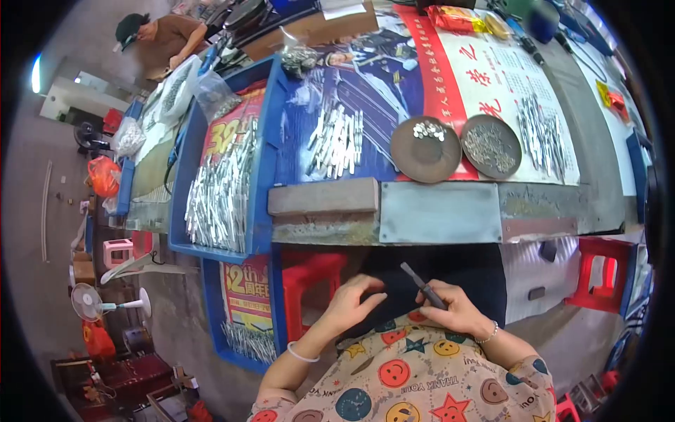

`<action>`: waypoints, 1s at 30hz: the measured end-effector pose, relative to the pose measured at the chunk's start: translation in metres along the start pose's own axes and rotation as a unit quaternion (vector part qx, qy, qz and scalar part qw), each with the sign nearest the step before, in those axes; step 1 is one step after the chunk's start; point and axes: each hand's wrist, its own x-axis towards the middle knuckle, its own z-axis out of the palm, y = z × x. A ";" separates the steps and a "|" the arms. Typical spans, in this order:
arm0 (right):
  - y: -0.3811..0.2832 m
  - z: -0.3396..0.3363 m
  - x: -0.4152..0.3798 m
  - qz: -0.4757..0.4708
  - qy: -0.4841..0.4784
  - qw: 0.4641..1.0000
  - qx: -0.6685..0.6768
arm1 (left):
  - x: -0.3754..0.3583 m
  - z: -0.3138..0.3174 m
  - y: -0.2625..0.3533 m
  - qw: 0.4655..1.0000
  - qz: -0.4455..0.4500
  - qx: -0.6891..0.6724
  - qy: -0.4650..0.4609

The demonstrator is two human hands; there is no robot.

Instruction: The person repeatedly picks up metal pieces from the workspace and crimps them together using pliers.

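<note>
My right hand point(450, 307) is closed around a dark-handled tool point(426, 288) with a flat metal tip, held over my lap. To its left, my left hand point(358, 301) has its fingers apart and holds nothing. Beyond both hands, on the bench, a metal plate point(440, 212) lies at the front edge beside a grey block point(323, 198). Behind them are a brown dish with small silvery pieces point(424, 160), a second dish with small metal parts point(491, 145), and a pile of flat metal strips point(336, 141).
A blue bin point(264, 176) of metal pieces stands at the left, with another blue bin point(213, 309) below it. More thin metal pieces point(543, 137) lie at the right. A co-worker point(169, 39) is at the upper left. Red stools point(309, 285) stand under the bench.
</note>
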 end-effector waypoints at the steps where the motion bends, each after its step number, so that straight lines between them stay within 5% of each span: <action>1: 0.000 0.000 0.002 -0.006 -0.003 1.000 -0.011 | 0.000 -0.012 0.010 0.994 -0.031 -0.093 -0.056; 4: 0.007 -0.002 0.003 -0.036 0.007 0.999 -0.019 | 0.014 -0.047 0.061 0.973 0.179 0.041 0.137; 8: 0.013 -0.004 0.008 -0.043 0.025 0.999 -0.022 | 0.073 -0.108 0.090 0.933 0.177 0.030 0.312; 12: 0.029 -0.009 0.014 -0.050 0.030 0.998 -0.039 | 0.166 -0.159 0.072 0.906 0.121 0.141 0.381; 18: 0.049 -0.016 0.017 -0.058 0.029 0.997 -0.053 | 0.229 -0.189 0.045 0.900 -0.027 0.282 0.330; 22: 0.051 -0.017 0.018 -0.079 0.018 0.995 -0.050 | 0.236 -0.196 0.040 0.912 -0.043 0.288 0.290; 30: 0.045 -0.018 0.016 -0.069 -0.014 0.996 -0.052 | 0.231 -0.196 0.018 0.898 0.076 0.144 0.408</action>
